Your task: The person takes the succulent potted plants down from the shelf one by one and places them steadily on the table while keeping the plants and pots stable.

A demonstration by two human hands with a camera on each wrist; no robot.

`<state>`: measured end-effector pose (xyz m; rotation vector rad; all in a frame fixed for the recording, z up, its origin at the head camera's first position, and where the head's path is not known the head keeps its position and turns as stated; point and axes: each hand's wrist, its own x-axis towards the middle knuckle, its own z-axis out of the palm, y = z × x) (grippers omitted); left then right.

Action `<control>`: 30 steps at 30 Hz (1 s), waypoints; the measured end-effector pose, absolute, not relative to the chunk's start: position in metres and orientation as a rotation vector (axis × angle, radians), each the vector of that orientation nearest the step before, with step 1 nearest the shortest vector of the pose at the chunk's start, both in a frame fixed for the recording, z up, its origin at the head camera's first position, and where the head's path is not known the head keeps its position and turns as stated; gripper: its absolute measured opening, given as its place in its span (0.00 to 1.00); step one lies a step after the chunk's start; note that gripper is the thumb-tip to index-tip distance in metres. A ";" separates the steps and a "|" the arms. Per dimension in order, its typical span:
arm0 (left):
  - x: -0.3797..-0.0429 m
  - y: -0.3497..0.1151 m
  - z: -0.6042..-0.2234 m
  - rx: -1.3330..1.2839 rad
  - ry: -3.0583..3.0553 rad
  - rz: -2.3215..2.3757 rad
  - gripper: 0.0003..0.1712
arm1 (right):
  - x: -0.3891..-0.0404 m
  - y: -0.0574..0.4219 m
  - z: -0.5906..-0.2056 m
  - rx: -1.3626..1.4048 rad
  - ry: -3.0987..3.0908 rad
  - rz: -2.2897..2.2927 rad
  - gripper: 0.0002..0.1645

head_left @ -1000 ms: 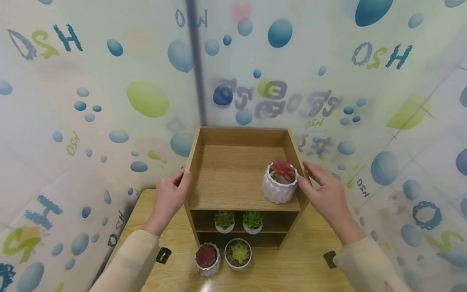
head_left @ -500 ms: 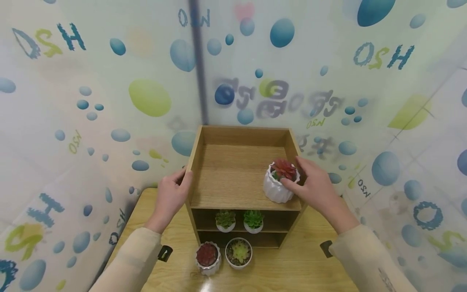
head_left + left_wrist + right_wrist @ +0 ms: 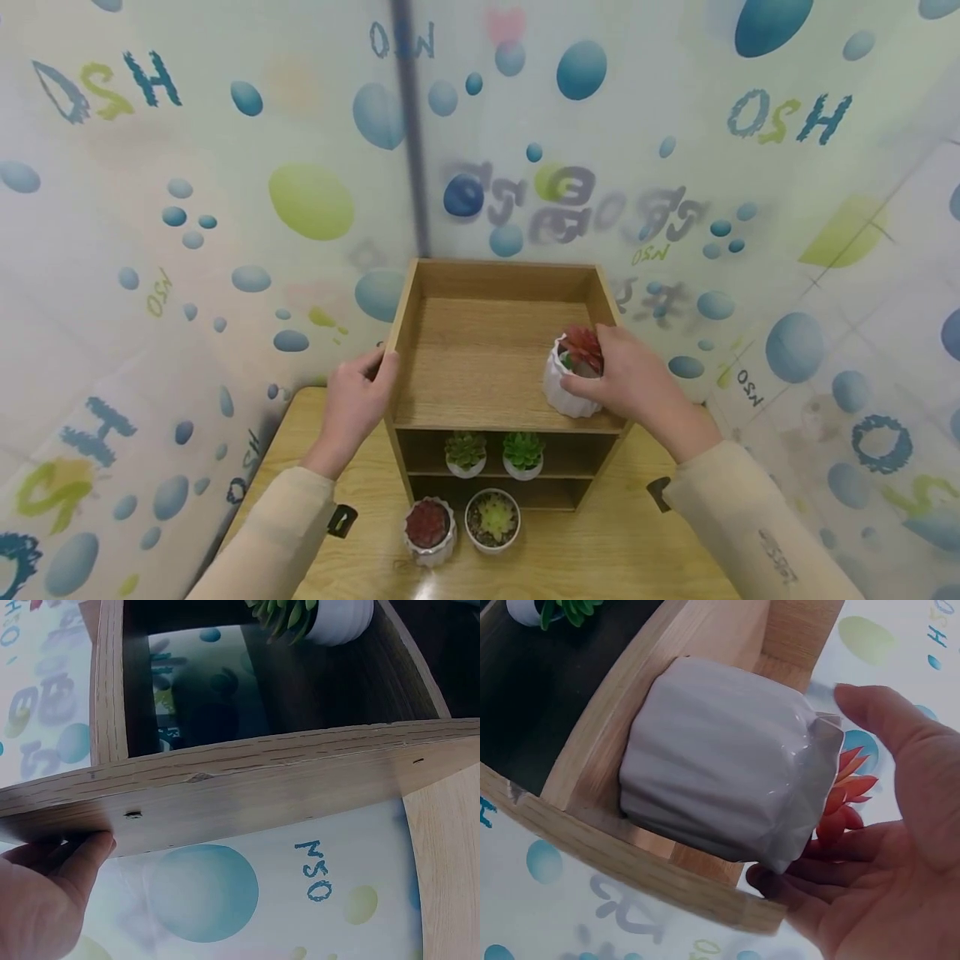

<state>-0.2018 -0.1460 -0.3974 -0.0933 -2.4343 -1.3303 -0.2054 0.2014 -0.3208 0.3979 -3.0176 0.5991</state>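
Observation:
A potted succulent [image 3: 564, 387] with red leaves and a white fluted pot stands at the right of the wooden shelf's [image 3: 480, 350] top level. My right hand [image 3: 641, 379] curls round its rim from the right, thumb at the front and fingers at the far side. In the right wrist view the fingertips [image 3: 763, 879] meet the rim below and the thumb lies by the rim above. My left hand [image 3: 356, 404] rests against the shelf's left side panel [image 3: 262, 799], thumb and fingertips on its outer face.
Two small green succulents [image 3: 522, 452] in white pots sit on the level below. On the wooden table [image 3: 600, 558], in front of the shelf, stand a dark red succulent [image 3: 427, 527] and a yellow-green one [image 3: 492, 518]. A patterned wall [image 3: 315, 108] rises close behind.
My right hand has left the shelf's right side and moved left and in over the red succulent's pot. My left hand has stayed at the left panel.

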 end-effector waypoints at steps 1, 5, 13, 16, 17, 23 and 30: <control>-0.202 -0.146 -0.397 -0.095 -2.431 -1.332 0.21 | -0.206 0.201 -0.320 0.395 -3.033 0.584 0.33; -0.201 -0.146 -0.397 -0.102 -2.421 -1.335 0.21 | -0.207 0.198 -0.320 0.386 -3.072 0.542 0.35; -0.201 -0.146 -0.397 -0.085 -2.416 -1.332 0.20 | -0.209 0.196 -0.318 0.382 -3.091 0.444 0.37; -0.201 -0.146 -0.398 -0.089 -2.417 -1.334 0.20 | -0.209 0.196 -0.318 0.387 -3.090 0.405 0.36; -0.202 -0.146 -0.398 -0.093 -2.416 -1.332 0.20 | -0.209 0.196 -0.317 0.390 -3.086 0.400 0.36; -0.202 -0.145 -0.398 -0.104 -2.403 -1.331 0.20 | -0.208 0.197 -0.319 0.389 -3.060 0.406 0.33; -0.201 -0.145 -0.398 -0.097 -2.399 -1.342 0.20 | -0.207 0.198 -0.322 0.390 -3.006 0.450 0.30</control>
